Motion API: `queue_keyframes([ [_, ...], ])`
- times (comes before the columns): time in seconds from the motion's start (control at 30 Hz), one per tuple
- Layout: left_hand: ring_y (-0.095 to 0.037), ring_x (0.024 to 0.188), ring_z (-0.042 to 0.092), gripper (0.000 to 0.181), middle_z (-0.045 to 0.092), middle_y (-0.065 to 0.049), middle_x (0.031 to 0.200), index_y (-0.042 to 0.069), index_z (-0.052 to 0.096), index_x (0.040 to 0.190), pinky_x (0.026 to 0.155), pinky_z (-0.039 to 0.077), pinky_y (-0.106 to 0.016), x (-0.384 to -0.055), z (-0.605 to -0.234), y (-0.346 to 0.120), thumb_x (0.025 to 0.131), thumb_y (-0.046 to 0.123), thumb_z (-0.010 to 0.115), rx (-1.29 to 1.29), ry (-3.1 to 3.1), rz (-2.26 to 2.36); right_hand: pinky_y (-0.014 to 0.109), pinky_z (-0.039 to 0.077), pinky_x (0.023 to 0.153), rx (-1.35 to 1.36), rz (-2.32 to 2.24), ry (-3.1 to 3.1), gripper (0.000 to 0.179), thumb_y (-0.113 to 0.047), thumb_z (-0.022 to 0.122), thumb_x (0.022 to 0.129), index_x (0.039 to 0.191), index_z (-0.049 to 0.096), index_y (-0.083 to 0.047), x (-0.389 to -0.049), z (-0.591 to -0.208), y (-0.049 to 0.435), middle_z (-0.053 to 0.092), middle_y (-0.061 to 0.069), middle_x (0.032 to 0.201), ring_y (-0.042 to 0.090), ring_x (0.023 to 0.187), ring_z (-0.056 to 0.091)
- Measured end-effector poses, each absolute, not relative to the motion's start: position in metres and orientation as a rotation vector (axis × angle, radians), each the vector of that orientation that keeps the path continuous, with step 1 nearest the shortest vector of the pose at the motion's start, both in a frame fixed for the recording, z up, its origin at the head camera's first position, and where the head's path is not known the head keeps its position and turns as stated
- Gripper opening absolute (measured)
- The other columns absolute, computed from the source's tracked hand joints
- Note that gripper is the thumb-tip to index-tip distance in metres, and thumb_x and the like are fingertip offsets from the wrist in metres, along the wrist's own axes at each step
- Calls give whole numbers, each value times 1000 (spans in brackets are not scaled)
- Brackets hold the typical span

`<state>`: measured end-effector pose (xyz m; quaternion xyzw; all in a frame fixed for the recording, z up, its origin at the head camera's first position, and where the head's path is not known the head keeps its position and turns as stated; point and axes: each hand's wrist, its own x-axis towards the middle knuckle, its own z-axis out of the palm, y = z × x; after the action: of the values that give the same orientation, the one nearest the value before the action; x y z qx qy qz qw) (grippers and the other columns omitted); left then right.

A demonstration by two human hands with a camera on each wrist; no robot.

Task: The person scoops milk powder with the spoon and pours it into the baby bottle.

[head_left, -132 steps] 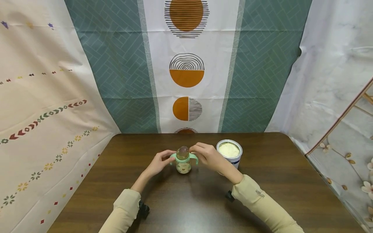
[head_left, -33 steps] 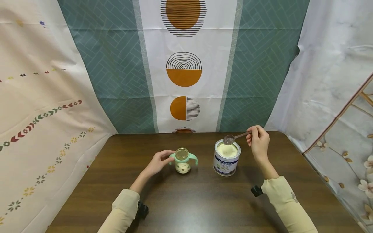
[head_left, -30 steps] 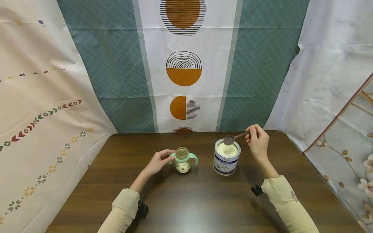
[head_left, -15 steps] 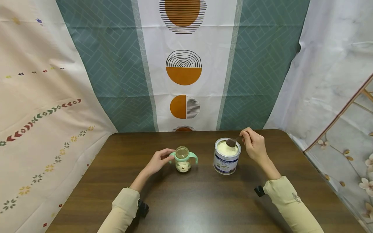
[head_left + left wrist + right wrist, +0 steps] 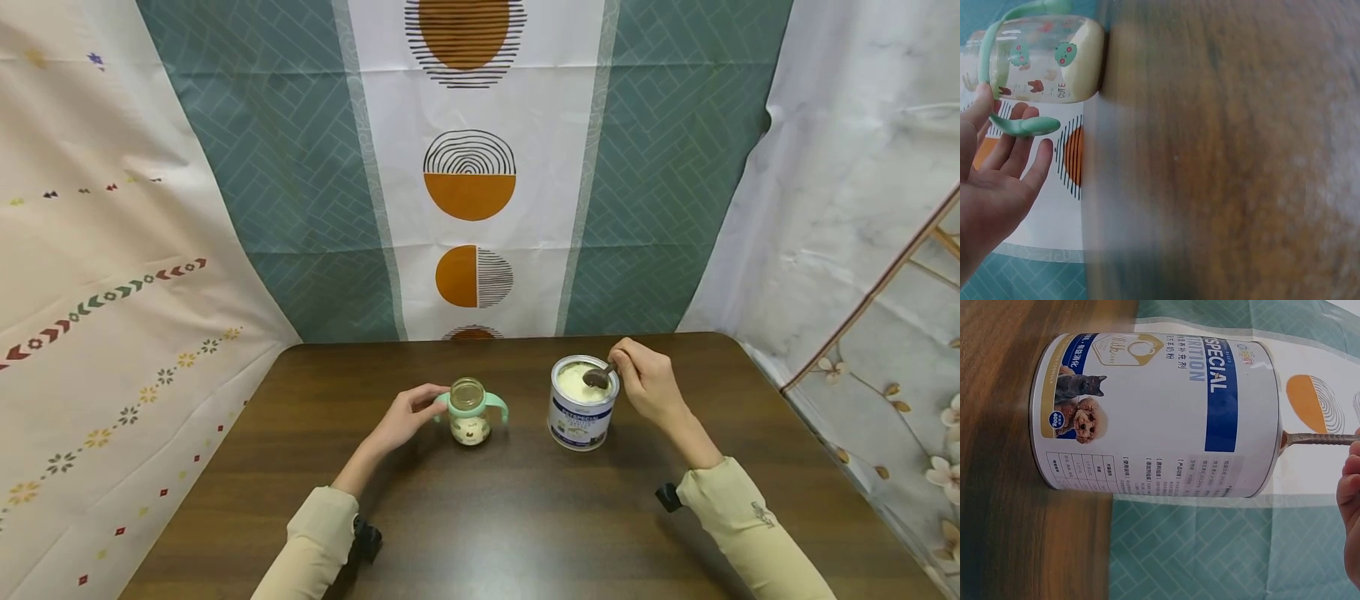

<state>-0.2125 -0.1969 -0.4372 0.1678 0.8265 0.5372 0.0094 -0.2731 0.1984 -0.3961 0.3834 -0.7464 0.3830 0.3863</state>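
A baby bottle (image 5: 470,425) with mint-green handles stands upright, its mouth uncovered. Cream-coloured powder lies in its bottom, seen in the left wrist view. My left hand (image 5: 408,417) pinches the bottle's left handle (image 5: 1025,126) between thumb and fingers; the other fingers are spread. To the right stands a white and blue tin (image 5: 580,421) of pale milk powder (image 5: 573,382). My right hand (image 5: 648,379) grips the handle of a brown measuring spoon (image 5: 597,378), its bowl at the powder inside the tin. In the right wrist view the tin's wall hides that bowl.
Both things stand on a dark wooden table (image 5: 517,517), bottle and tin a short way apart. A patterned cloth (image 5: 322,208) hangs behind the table's far edge. Light cloths hang at both sides.
Earlier my right hand held the spoon upturned over the bottle mouth. It then moved right to the tin and has lowered the spoon into the powder. My left hand stays at the bottle.
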Motion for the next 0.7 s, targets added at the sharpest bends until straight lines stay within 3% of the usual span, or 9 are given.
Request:
queue_keyframes([
  [0.37, -14, 101, 63, 29, 66, -20, 120, 0, 63, 122, 82, 50, -22, -212, -438, -197, 95, 9, 61, 526, 2573, 1682, 19, 38, 56, 942, 995, -1915, 29, -14, 48, 102, 77, 59, -4, -269, -399, 196, 57, 4, 66, 4, 61, 45],
  [0.57, -11, 99, 63, 29, 66, -21, 119, -1, 62, 122, 82, 51, -24, -212, -438, -197, 94, 9, 61, 534, 2568, 1690, 15, 39, 53, 921, 1059, -1929, 22, -2, 52, 97, 77, 59, -3, -267, -403, 191, 55, 4, 60, 3, 57, 48],
  [0.7, -18, 98, 64, 30, 66, -22, 117, -2, 62, 122, 81, 52, -27, -212, -438, -197, 94, 8, 62, 534, 2568, 1695, 15, 40, 52, 924, 1090, -1918, 20, 7, 54, 92, 77, 59, -4, -267, -404, 187, 54, 2, 59, 3, 55, 49],
])
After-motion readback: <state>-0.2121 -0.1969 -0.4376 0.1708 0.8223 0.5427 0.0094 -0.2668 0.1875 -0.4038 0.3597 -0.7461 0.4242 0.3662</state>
